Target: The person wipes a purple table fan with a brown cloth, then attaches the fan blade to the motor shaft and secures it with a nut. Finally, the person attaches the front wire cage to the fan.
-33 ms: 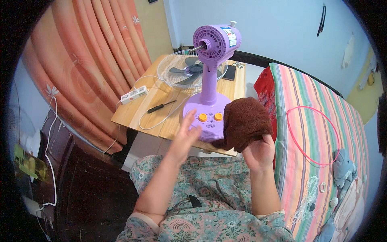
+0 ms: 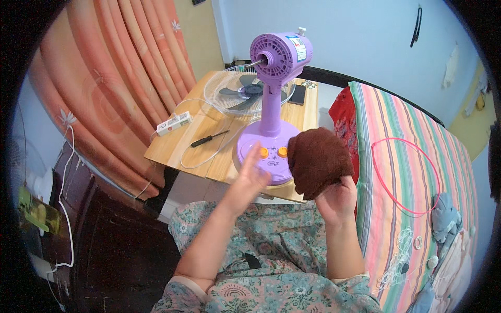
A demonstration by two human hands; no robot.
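In my right hand [image 2: 338,201] is a folded brown cloth [image 2: 319,163], held up at the right of a purple fan stand [image 2: 271,109]. The thumb shows along the cloth's lower edge; the other fingers are hidden behind it. My left hand [image 2: 249,180], a little blurred, is raised in front of the fan base with its fingers stretched out and nothing in them. It partly covers the base, close to one of two orange knobs [image 2: 282,152]. The fan's motor housing [image 2: 282,52] has a bare metal shaft sticking out, with no blade on it.
On the wooden table [image 2: 201,148] lie a wire grille [image 2: 211,94] with dark fan blades [image 2: 253,89], a screwdriver [image 2: 209,138], a white power strip [image 2: 175,123] and a phone [image 2: 297,94]. A striped bed [image 2: 402,172] with a pink hoop [image 2: 379,175] stands on the right.
My left hand has moved slightly right, toward the cloth. The cloth's lower left edge is drawn in, so it looks more compact. The fan stand has stayed put.
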